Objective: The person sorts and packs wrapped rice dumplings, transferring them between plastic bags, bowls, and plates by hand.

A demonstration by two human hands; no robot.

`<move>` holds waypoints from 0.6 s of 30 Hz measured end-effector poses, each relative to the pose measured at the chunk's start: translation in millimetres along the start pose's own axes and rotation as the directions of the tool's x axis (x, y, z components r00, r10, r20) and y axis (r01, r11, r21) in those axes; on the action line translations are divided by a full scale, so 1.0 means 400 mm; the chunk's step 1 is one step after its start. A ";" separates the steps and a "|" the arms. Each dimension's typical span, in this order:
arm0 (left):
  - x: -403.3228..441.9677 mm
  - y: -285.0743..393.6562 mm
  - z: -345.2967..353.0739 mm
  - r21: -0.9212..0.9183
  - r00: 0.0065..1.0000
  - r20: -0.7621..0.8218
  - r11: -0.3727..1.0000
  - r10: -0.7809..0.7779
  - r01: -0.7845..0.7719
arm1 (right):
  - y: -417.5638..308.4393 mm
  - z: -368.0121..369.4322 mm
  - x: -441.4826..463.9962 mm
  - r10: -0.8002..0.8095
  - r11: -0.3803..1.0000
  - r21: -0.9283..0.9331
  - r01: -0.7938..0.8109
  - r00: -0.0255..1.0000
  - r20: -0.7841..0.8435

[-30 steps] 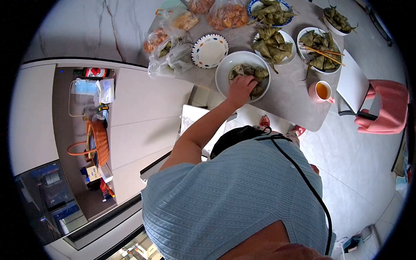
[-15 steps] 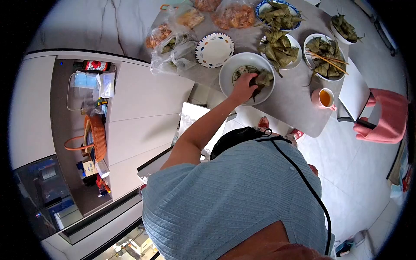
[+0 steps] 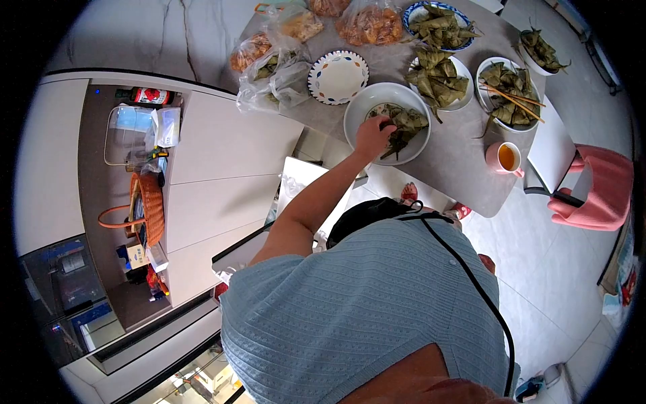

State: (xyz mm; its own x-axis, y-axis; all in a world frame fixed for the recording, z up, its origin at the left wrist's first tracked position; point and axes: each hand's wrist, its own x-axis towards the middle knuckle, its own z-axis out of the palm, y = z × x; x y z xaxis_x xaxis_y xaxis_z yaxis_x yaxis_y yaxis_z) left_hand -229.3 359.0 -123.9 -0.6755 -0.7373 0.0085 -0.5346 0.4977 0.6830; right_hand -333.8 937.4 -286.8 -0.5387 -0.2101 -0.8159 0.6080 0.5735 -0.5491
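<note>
A deep white bowl (image 3: 351, 121) at the table's near edge holds leaf-wrapped rice dumplings (image 3: 410, 124). My left hand (image 3: 372, 140) reaches down into this bowl from the left. Its fingers are curled together at the left side of the dumplings, and a dark bit of one shows between them; the fingertips are partly hidden. Just behind the bowl is a white plate with a coloured rim pattern (image 3: 338, 77). My right hand is outside the view.
More dumplings fill a white bowl (image 3: 464, 101), a blue-rimmed bowl (image 3: 408, 15) and a bowl with chopsticks (image 3: 515, 101) across it. Plastic bags of food (image 3: 370, 25) lie at the back. A pink cup (image 3: 503, 157) stands near the right edge, beyond it a pink chair (image 3: 595, 192).
My left hand has drawn slightly left and lower in the bowl. The dumpling that looked lifted and tilted at my fingers now lies lower among the others.
</note>
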 end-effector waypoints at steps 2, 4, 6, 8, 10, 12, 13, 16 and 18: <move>0.002 -0.007 -0.001 0.068 0.999 0.007 0.996 -0.052 0.051 | 0.034 -0.011 0.024 -0.014 1.000 0.000 0.014 1.000 0.019; 0.008 0.011 -0.024 0.125 0.989 0.086 0.986 -0.119 0.108 | 0.083 -0.031 0.055 -0.023 0.998 0.055 0.018 0.995 0.102; 0.012 0.008 -0.024 0.185 0.969 0.159 0.970 -0.189 0.159 | 0.200 -0.088 0.145 -0.278 0.910 -0.258 0.325 0.939 0.201; 0.018 -0.026 -0.002 -0.063 0.932 0.219 0.949 -0.290 0.310 | 0.227 -0.101 0.163 -0.459 0.638 -0.496 0.589 0.808 0.369; 0.018 -0.034 -0.001 -0.243 0.910 0.245 0.888 -0.334 0.391 | 0.171 -0.079 0.107 -0.348 0.859 -0.293 0.420 0.898 0.268; 0.018 -0.045 -0.002 -0.410 0.887 0.280 0.789 -0.368 0.457 | 0.096 -0.041 0.051 -0.206 0.949 -0.210 0.235 0.967 0.147; 0.014 -0.056 -0.001 -0.594 0.888 0.310 0.660 -0.340 0.460 | 0.069 -0.027 0.034 -0.041 0.994 -0.102 0.045 0.998 0.043; 0.002 -0.070 0.013 -0.775 0.903 0.252 0.487 -0.348 0.404 | 0.063 -0.021 0.027 -0.019 0.996 -0.086 0.021 1.000 0.022; -0.003 -0.074 0.025 -0.802 0.905 0.167 0.481 -0.390 0.355 | 0.088 -0.030 0.046 0.001 1.000 0.025 -0.003 0.998 0.061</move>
State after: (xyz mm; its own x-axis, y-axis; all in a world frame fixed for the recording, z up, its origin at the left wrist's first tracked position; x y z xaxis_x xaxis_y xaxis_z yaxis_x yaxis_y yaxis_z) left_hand -217.8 349.6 -151.5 -0.4876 -0.7856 -0.3808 -0.0899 -0.3887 0.9170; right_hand -329.4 963.2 -318.8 -0.5014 -0.2570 -0.8262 0.6237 0.5545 -0.5510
